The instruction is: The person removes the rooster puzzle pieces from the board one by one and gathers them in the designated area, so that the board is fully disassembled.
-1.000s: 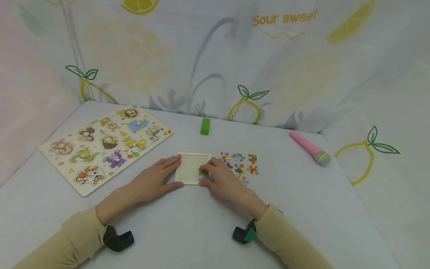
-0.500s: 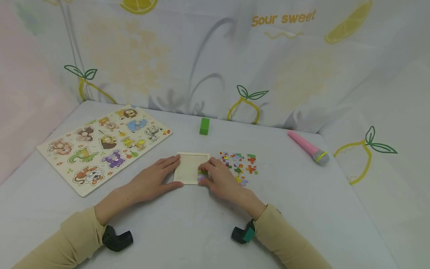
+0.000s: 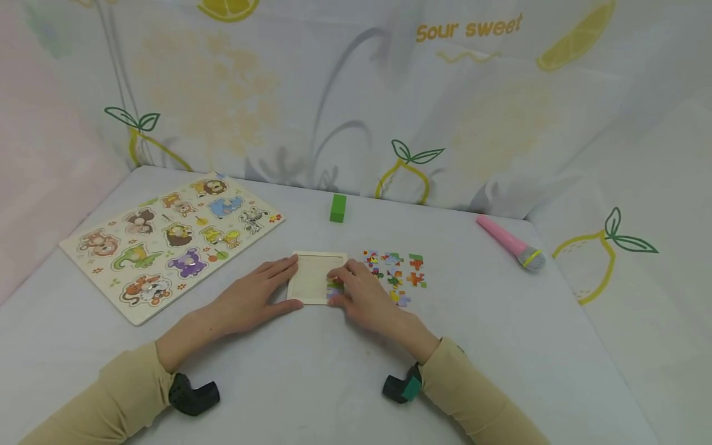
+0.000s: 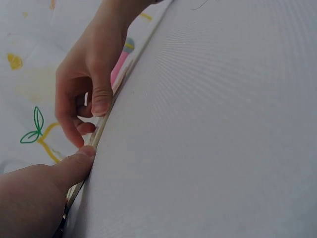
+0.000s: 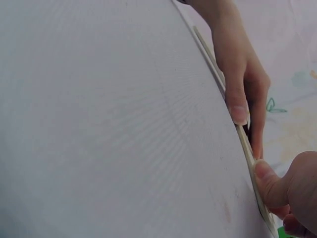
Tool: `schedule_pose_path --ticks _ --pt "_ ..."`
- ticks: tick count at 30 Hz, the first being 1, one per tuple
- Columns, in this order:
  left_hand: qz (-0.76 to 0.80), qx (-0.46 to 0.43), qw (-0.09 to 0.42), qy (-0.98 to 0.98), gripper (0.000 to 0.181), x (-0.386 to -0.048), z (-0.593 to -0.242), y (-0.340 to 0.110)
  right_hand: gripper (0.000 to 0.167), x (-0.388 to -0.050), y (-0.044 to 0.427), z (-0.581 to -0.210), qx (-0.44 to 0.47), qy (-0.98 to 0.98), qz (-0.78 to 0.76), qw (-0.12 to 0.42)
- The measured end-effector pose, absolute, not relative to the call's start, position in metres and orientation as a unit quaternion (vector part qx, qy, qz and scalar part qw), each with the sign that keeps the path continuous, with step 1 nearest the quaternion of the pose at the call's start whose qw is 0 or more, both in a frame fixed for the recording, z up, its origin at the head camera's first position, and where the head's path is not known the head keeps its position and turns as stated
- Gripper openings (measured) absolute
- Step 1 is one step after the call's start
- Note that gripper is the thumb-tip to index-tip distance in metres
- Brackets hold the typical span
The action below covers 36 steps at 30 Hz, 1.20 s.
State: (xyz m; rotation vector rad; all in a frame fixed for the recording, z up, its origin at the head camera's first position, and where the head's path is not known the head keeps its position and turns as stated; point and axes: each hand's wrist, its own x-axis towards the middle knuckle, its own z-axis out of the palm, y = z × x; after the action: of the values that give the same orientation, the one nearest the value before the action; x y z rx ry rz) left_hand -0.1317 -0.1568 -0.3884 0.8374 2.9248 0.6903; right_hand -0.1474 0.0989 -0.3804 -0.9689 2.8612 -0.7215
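A small pale wooden puzzle tray point(image 3: 311, 278) lies flat on the table in the head view. My left hand point(image 3: 250, 298) holds its left side, thumb at the near corner and fingertips at the far one. At the tray's right side, my right hand point(image 3: 369, 298) has its thumb and curled fingers on a green and purple jigsaw piece point(image 3: 335, 292), partly covered by the hand. Several loose jigsaw pieces point(image 3: 416, 279) lie right of the tray, some behind the right hand. Both wrist views show the hands at the tray's thin edge point(image 4: 100, 130), with the piece hidden.
An animal peg puzzle board point(image 3: 180, 244) lies at the left. A green block point(image 3: 338, 208) stands behind the tray, and a pink toy microphone point(image 3: 512, 243) lies at the right. A lemon-print curtain point(image 3: 334, 93) hangs along the table's far edge.
Both hands stay in almost the same place on the tray and the piece. The whole head view shifts very slightly.
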Motion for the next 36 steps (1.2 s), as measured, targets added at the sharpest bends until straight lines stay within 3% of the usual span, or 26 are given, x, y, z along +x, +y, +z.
schedule_pose_path --ticks 14,29,36 --pt "0.219 0.262 0.012 0.940 0.077 -0.1306 -0.3886 -0.1572 0.052 -0.1464 0.0976 -0.3817 -0.289 0.929 -0.231 0.026" --pt "0.221 0.257 0.014 0.941 0.079 -0.1308 -0.3894 -0.1572 0.035 -0.1469 0.0968 -0.3847 -0.304 0.915 -0.266 -0.002" --pt "0.221 0.258 0.018 0.940 0.080 -0.1318 -0.3909 -0.1574 0.030 -0.1464 0.0956 -0.3816 -0.288 0.916 -0.279 0.020"
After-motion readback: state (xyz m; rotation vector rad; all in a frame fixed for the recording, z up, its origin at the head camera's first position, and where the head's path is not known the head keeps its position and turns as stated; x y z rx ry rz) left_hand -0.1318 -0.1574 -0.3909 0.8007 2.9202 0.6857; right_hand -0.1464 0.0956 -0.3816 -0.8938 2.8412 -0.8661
